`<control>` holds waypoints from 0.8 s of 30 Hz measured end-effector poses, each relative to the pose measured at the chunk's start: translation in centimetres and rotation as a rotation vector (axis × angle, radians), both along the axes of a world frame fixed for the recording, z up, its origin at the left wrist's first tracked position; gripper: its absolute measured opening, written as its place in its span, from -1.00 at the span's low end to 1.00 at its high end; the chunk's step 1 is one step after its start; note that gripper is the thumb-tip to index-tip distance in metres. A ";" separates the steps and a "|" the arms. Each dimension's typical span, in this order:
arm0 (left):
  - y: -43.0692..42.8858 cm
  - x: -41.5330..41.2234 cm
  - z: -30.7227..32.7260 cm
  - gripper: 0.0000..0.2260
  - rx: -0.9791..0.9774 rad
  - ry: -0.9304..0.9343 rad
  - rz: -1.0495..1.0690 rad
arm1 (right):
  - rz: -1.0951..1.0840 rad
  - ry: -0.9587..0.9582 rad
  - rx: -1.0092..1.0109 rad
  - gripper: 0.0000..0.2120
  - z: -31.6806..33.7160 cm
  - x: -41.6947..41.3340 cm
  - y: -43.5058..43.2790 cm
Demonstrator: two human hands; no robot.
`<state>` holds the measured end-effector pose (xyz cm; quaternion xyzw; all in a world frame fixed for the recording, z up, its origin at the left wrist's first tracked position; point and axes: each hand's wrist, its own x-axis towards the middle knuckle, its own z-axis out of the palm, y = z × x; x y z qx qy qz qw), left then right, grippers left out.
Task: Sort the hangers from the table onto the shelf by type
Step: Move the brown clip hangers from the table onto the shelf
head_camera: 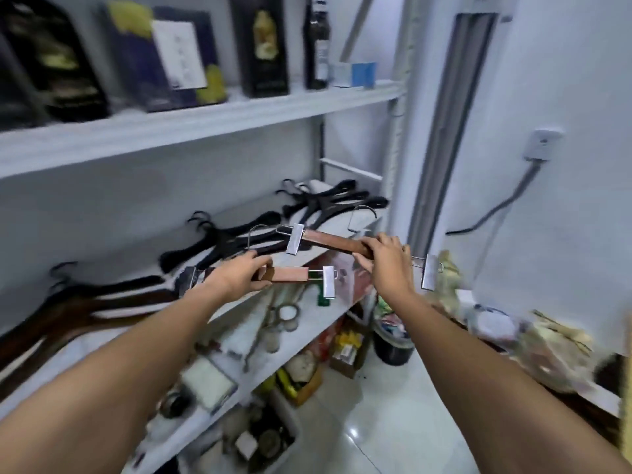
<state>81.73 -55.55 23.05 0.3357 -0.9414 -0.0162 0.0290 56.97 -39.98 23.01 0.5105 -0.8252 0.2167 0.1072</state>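
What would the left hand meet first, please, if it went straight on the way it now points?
Most likely the metal clip of the wooden hanger in the right hand, just beyond the left hand and its own hanger; behind it lie black hangers on the shelf. Depth is unclear.

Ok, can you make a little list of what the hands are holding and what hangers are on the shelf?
left hand: grips a brown wooden bar hanger with metal clips
right hand: grips a second wooden clip hanger, farther back
white middle shelf: black curved hangers in piles, dark brown wooden hangers at the left end
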 end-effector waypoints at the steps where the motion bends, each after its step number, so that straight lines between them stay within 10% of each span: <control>1: 0.3 2.0 -0.1 -0.65 -0.001 0.008 0.052 | 0.046 0.010 0.012 -0.64 -0.2 1.3 -0.9; 24: 14.2 42.6 -0.9 -0.68 0.081 -0.016 0.984 | 0.800 0.019 -0.004 -0.62 -1.0 40.6 -9.3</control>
